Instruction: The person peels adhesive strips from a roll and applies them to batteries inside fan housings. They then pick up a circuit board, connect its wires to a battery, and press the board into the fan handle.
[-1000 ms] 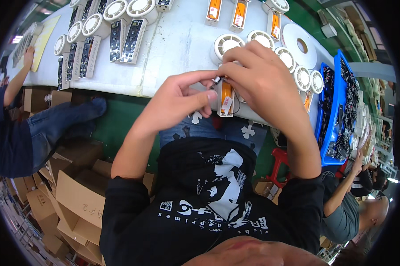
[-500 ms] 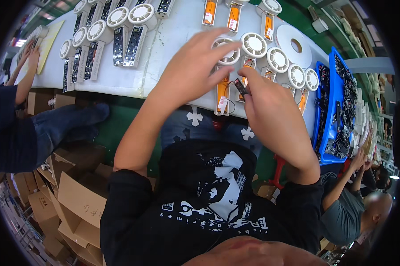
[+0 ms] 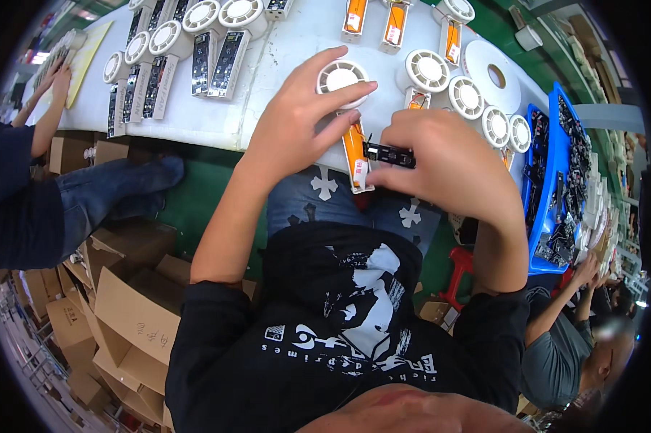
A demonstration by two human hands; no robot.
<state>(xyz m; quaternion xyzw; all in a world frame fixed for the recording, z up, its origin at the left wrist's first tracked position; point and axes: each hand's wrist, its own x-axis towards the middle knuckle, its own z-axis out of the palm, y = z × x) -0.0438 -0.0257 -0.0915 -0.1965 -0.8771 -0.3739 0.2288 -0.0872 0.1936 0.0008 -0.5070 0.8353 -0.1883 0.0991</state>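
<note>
Near the table's front edge, my left hand [image 3: 288, 124] grips a white handheld fan [image 3: 342, 75] by its round head, fingers curled around the rim. The fan's handle is uncovered, showing an orange battery [image 3: 355, 150] with a white label. My right hand [image 3: 452, 160] pinches a small black circuit board [image 3: 390, 154] close beside the handle's right side. Thin wires show near the board; where they lead is hidden by my fingers.
More white fans [image 3: 427, 70] with orange batteries lie right and behind. At the left are fans with black boards [image 3: 230, 63] fitted. A white tape roll [image 3: 487, 72] and blue bins [image 3: 554, 180] of black boards stand right. Co-workers sit on both sides.
My left hand has closed around the fan's head, and the fan has shifted left, its handle tilting. My right hand has turned the black board level beside the handle.
</note>
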